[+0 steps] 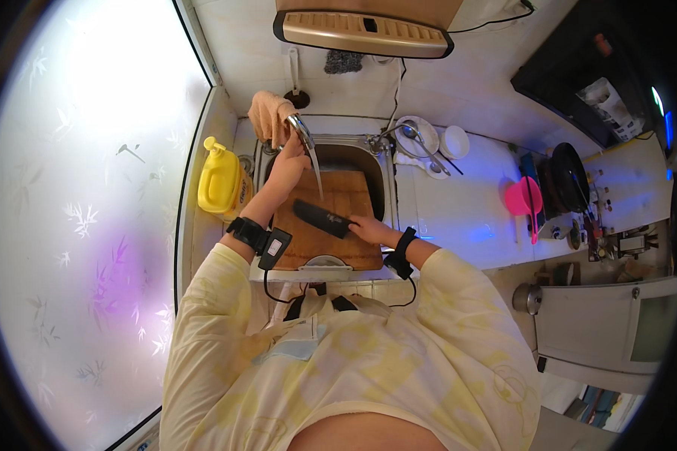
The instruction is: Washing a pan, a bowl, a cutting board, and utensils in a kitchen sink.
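My right hand (370, 230) grips the handle end of a dark-bladed kitchen cleaver (320, 219). The cleaver's blade points left, above a wooden cutting board (299, 248) that lies across the sink (379, 194). My left hand (291, 168) reaches up to the chrome faucet (302, 131), its fingers at the spout and partly hidden behind it. A stream of water (316, 172) runs from the spout down towards the board near the blade. An orange-pink cloth (269, 115) hangs over the faucet's back part.
Left of the sink stands a yellow pump bottle (221, 180). A plate (423, 135) with a ladle (429, 149), a white bowl (455, 142) and a pink dipper (523, 197) sit on the right counter (457, 208). A frosted glass panel (90, 225) borders my left.
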Motion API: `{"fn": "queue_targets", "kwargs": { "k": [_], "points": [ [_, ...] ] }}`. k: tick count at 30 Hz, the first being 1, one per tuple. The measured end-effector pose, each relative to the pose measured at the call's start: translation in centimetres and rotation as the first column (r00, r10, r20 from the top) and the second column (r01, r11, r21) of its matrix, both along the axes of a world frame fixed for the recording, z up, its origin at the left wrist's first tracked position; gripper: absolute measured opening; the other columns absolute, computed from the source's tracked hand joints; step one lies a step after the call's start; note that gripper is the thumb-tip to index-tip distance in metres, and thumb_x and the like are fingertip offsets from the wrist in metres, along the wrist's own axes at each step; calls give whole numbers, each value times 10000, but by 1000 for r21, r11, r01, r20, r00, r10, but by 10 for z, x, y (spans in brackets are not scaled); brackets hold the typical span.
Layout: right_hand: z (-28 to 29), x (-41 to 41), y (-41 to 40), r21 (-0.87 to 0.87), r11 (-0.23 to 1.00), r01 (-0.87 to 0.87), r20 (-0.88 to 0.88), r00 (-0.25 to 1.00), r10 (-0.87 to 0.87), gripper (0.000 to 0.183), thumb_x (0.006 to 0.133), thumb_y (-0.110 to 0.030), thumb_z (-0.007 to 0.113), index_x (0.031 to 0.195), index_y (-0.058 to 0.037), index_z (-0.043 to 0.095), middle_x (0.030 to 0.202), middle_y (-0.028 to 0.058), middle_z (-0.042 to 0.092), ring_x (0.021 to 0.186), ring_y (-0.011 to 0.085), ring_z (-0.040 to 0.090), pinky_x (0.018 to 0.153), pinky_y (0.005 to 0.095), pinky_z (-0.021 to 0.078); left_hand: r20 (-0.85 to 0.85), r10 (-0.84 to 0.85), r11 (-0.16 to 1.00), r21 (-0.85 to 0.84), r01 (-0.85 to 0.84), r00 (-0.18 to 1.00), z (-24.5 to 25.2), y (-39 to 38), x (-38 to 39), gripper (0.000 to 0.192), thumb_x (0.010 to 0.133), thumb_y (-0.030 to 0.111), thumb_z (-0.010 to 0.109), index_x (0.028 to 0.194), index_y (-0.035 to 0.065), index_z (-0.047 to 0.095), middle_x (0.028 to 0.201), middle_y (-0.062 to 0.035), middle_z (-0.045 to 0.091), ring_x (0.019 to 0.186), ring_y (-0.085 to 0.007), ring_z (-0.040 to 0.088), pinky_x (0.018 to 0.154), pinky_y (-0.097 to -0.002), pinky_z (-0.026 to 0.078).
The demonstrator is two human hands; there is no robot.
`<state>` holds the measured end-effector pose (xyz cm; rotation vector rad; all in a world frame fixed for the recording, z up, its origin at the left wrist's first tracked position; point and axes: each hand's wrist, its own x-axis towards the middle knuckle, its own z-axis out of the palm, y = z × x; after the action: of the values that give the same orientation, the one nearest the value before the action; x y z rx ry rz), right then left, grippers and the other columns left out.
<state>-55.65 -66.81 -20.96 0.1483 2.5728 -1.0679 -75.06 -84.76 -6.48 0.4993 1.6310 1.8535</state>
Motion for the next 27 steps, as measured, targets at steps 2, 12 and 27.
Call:
{"fn": "queue_targets", "kwargs": {
  "k": [2, 12, 27],
  "points": [
    [-53, 10, 42, 76, 993, 87, -74, 994, -82, 364, 938, -360, 475, 1117, -47, 521, 920, 270, 638, 862, 458, 604, 743, 509, 480, 12, -59, 998, 39, 58, 998, 4, 16, 4, 854, 739, -75, 429, 1506, 20, 65, 1549, -137, 203, 1426, -270, 217, 1012, -270, 324],
    [-60, 10, 91, 512, 789, 340, -147, 939, -310, 246, 943, -228, 434, 1099, -50, 499, 804, 240, 655, 792, 404, 646, 688, 503, 518, 16, 18, 999, 39, -18, 1000, -19, 13, 0, 925, 719, -110, 462, 1520, 84, 41, 1536, -127, 224, 1442, -242, 170, 1079, -271, 227],
    [19, -53, -12, 804, 593, -37, -285, 852, 440, 397, 855, -150, 537, 1242, -235, 547, 987, 114, 609, 927, 292, 605, 661, 384, 496, -65, -5, 997, 76, 10, 998, -23, 8, -2, 877, 713, -137, 392, 1518, 78, 116, 1546, -115, 217, 1448, -234, 165, 1073, -275, 249]
  ]
}}
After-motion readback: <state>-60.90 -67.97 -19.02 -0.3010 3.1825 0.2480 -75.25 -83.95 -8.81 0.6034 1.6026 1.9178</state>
